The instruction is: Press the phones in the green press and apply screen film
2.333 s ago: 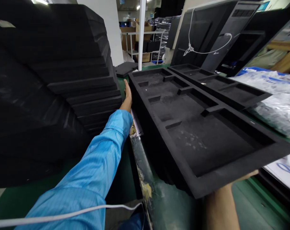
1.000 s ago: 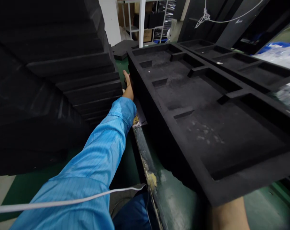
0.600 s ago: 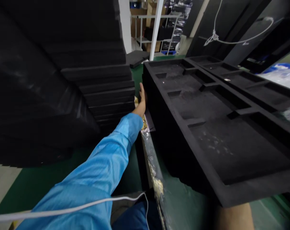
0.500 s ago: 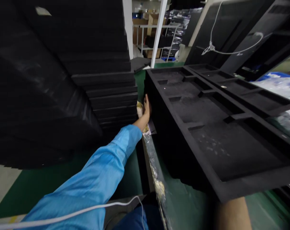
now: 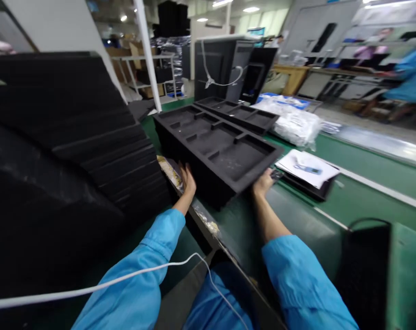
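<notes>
A deep black foam tray (image 5: 225, 176) with several recessed compartments lies at an angle over the green bench, in the middle of the head view. Whether it is one piece or a stack, I cannot tell. Against its long left side rests my left hand (image 5: 188, 181), fingers stretched out and apart. At the near right corner my right hand (image 5: 263, 183) grips the tray, its fingers partly hidden. A small dark object lies just beside those fingers, too blurred to name. Behind the tray is a second compartmented black foam tray (image 5: 240, 114).
A tall stack of black foam sheets (image 5: 108, 160) stands close on the left. Right of the tray are printed papers (image 5: 307, 166) on a dark tray and clear plastic bags (image 5: 295, 126). A white cable (image 5: 125, 278) crosses my lap. The bench edge (image 5: 208, 222) is worn.
The view has lifted and swung to the right, showing more of the room and bench. My right hand and sleeve have come into fuller view. My left hand stays against the tray's side.
</notes>
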Demonstrator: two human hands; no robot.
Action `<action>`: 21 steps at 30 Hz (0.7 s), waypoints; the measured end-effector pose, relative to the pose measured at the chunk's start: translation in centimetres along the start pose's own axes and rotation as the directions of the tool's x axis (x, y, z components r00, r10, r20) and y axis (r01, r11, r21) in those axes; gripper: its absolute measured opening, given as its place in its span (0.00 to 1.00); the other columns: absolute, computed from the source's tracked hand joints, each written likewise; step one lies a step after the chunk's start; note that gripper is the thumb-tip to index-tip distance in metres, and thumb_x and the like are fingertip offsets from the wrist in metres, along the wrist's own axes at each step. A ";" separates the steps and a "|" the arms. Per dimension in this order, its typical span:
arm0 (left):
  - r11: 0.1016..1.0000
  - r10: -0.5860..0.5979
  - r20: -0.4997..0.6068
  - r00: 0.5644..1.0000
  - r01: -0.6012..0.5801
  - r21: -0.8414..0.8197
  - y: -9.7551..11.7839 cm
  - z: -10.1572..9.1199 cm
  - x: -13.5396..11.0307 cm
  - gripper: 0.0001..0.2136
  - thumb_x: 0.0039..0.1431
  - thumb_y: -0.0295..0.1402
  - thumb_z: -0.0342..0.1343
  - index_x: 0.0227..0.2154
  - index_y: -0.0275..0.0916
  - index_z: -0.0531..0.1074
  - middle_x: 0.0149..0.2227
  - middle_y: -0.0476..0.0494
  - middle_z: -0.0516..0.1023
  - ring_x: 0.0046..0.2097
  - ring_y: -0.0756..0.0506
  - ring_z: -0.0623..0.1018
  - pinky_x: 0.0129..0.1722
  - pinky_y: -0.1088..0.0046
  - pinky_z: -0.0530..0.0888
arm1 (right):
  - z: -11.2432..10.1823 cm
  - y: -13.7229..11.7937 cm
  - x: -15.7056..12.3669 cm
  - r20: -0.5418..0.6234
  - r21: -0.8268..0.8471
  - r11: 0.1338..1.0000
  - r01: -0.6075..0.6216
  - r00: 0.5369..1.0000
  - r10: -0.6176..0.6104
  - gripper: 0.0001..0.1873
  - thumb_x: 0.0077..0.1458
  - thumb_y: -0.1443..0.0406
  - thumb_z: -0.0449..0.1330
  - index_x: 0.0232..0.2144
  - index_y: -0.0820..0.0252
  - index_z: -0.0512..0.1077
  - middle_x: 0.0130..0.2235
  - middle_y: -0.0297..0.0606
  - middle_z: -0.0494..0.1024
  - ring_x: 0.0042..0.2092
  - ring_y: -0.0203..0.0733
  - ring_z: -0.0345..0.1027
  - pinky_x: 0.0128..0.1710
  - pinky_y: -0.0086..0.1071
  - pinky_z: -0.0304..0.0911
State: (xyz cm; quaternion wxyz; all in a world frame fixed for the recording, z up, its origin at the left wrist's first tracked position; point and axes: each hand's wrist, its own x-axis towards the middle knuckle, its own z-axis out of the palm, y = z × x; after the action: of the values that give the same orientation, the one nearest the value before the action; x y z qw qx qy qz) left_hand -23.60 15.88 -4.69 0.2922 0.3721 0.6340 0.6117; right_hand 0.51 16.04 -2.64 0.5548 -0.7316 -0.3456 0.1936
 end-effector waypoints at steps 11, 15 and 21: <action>0.991 0.074 0.066 0.995 -0.081 0.103 -0.3 -0.4 -6.8 0.25 0.72 0.43 0.42 0.66 0.39 0.56 0.70 0.34 0.54 0.70 0.39 0.57 0.69 0.55 0.56 | -4.7 2.0 -14.5 0.412 0.089 0.941 0.325 0.848 -0.332 0.07 0.62 0.63 0.58 0.33 0.61 0.68 0.31 0.32 0.69 0.33 0.39 0.64 0.39 0.36 0.62; 0.979 0.085 0.053 0.995 -0.093 0.180 -0.3 -0.2 -7.5 0.23 0.71 0.43 0.44 0.65 0.40 0.59 0.69 0.35 0.56 0.69 0.39 0.59 0.67 0.55 0.59 | -3.9 1.6 -15.3 0.455 0.041 0.946 0.321 0.837 -0.304 0.07 0.66 0.63 0.54 0.37 0.61 0.67 0.32 0.32 0.67 0.33 0.38 0.62 0.38 0.35 0.61; 0.955 0.158 -0.005 0.987 -0.152 0.254 1.7 0.0 -7.0 0.17 0.66 0.39 0.56 0.55 0.39 0.69 0.57 0.38 0.71 0.55 0.40 0.74 0.53 0.54 0.74 | -4.5 -0.4 -15.1 0.534 -0.092 0.956 0.278 0.824 -0.189 0.12 0.69 0.60 0.52 0.45 0.63 0.68 0.39 0.38 0.72 0.38 0.41 0.68 0.42 0.40 0.67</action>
State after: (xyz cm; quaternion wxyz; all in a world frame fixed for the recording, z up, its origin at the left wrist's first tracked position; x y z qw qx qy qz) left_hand -19.57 10.02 -3.60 0.1853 0.4470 0.6794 0.5516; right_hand -6.98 2.21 -2.39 0.3975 -0.6474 -0.5845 0.2850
